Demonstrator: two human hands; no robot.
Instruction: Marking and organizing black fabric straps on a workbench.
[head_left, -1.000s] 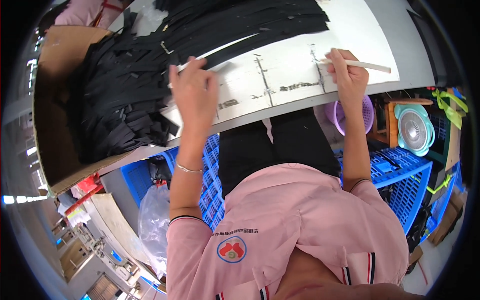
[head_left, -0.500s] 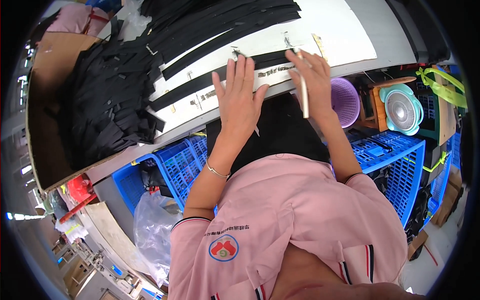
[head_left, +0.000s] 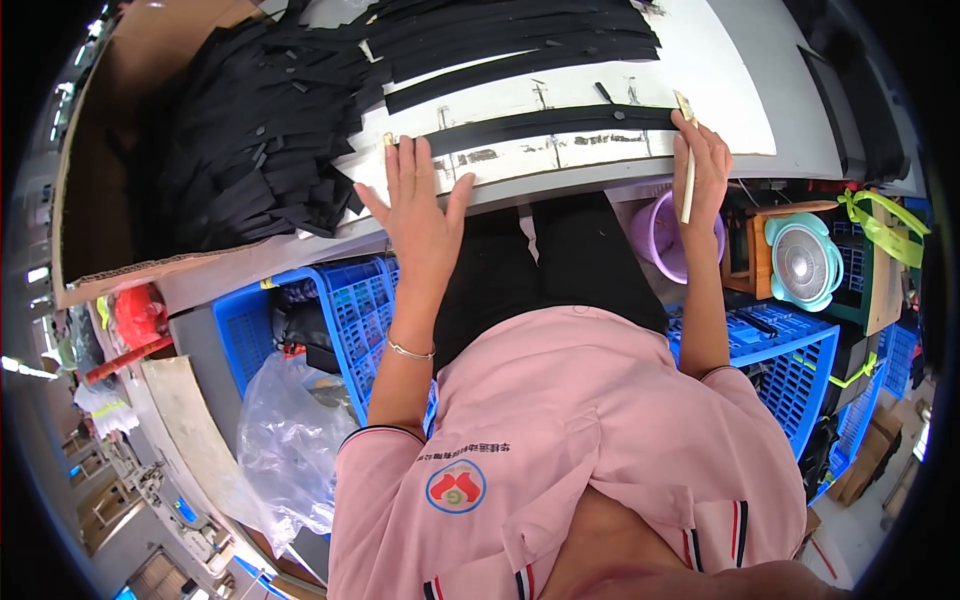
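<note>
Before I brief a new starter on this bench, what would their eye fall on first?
Probably the heap of black strips at upper left, spilling from the cardboard box. Next, the lone black strip across the marked white board, with the left hand at its left end and the right hand, holding a pale stick, at its right.
</note>
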